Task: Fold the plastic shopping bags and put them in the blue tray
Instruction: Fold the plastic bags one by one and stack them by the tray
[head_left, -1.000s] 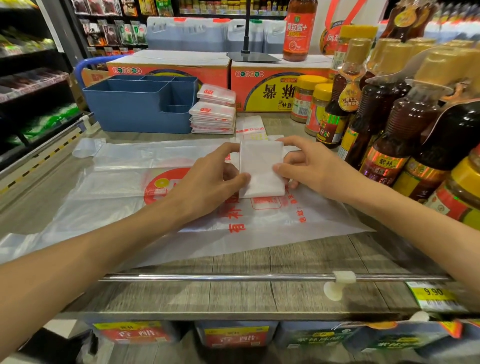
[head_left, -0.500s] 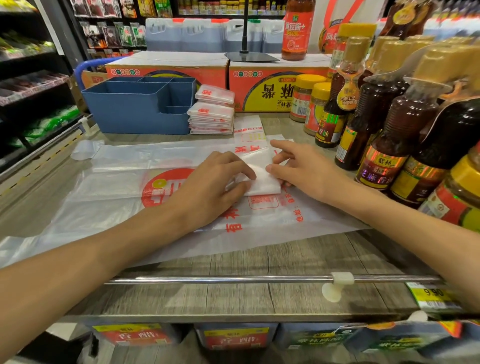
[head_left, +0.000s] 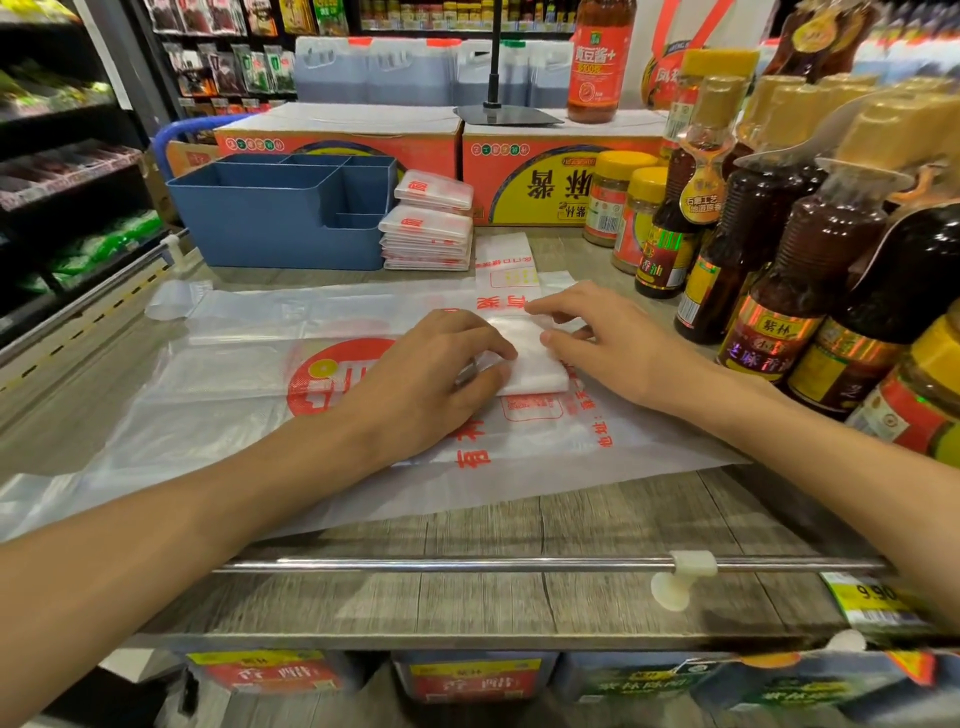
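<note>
A small folded white plastic bag (head_left: 535, 364) lies on top of a large flat clear bag with red print (head_left: 208, 395) spread over the wooden shelf. My left hand (head_left: 431, 374) presses on the folded bag's left side with flat fingers. My right hand (head_left: 597, 338) rests its fingertips on the packet's right and far edge. The blue tray (head_left: 270, 218), with several compartments, stands at the back left. A stack of folded bags (head_left: 428, 228) sits just right of the tray, outside it.
Dark sauce bottles (head_left: 769, 249) and yellow-lidded jars (head_left: 623, 208) crowd the right side. Red and yellow cartons (head_left: 545, 171) line the back. A metal rail (head_left: 467, 564) runs along the shelf's front edge with a price tag (head_left: 872, 603).
The folded bag, held tilted up between both hands a second ago, has been laid flat. Both hands now press it down on the spread bag.
</note>
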